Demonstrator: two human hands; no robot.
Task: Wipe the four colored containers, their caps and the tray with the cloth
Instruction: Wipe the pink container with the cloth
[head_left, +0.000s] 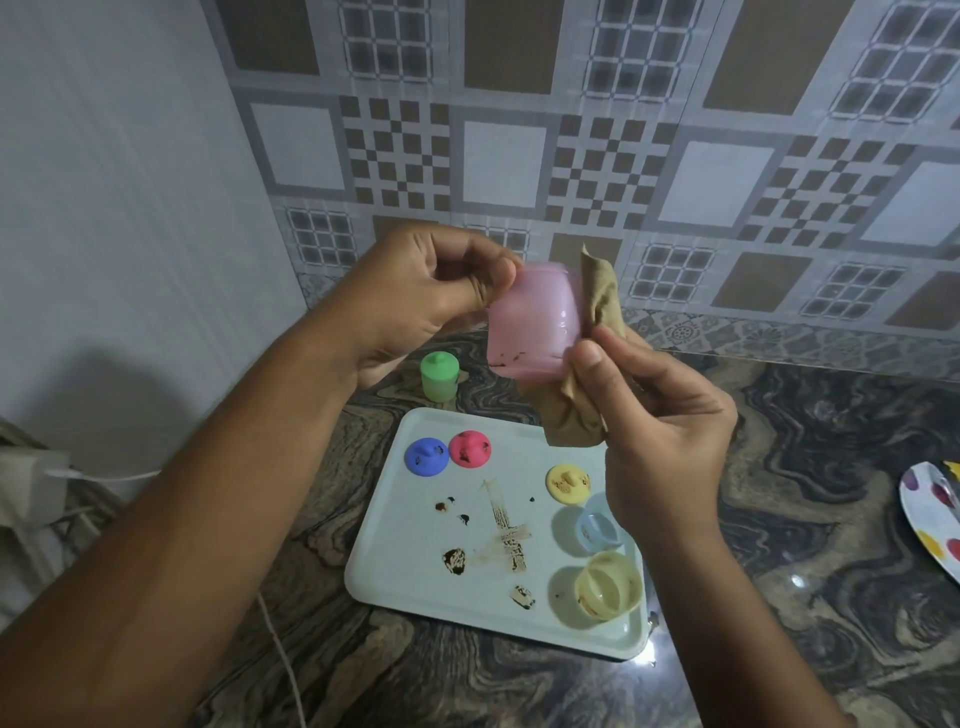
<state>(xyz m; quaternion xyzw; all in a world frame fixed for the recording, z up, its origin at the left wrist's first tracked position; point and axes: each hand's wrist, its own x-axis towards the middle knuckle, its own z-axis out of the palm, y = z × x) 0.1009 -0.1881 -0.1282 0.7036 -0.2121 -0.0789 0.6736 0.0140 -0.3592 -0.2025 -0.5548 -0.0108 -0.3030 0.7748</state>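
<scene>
While both hands are raised above the counter (779, 519), the pale tray (395, 571), smeared with dark stains, lies directly below them. The left hand (410, 306) grips the pink container (530, 322) at one end with curled fingers, holding it tilted between the hands. The right hand (670, 426) pinches the tan cloth (597, 291) against the container's other side. Under the right wrist, the yellow container (608, 584) and the blue container (597, 530) sit uncapped on the tray. Below the left hand, off the tray, stands the capped green container (439, 376). The blue cap (426, 455), the pink cap (469, 449) and the yellow cap (568, 484) lie on the tray beneath the hands.
</scene>
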